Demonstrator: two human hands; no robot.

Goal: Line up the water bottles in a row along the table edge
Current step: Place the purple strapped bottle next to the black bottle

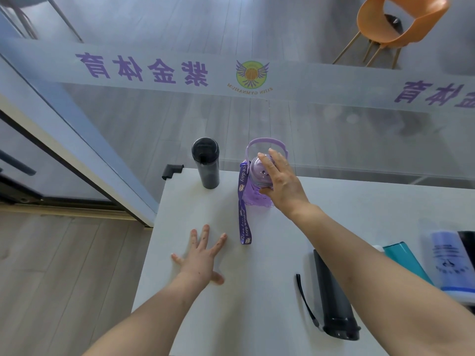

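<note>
So the right hand (280,181) has its fingers wrapped over the top of the purple bottle (253,197), which stands at 12 o'clock by the far edge of the table (257,291), its strap (243,219) trailing toward 6. A black bottle (207,165) stands upright just beside it at 11. The left hand (201,258) is flat on the table at 8, fingers spread wide, holding nothing. Another black bottle (334,294) lies on its side at 4, with a teal one (406,260) and a blue-and-white one (449,263) lying at 3.
</note>
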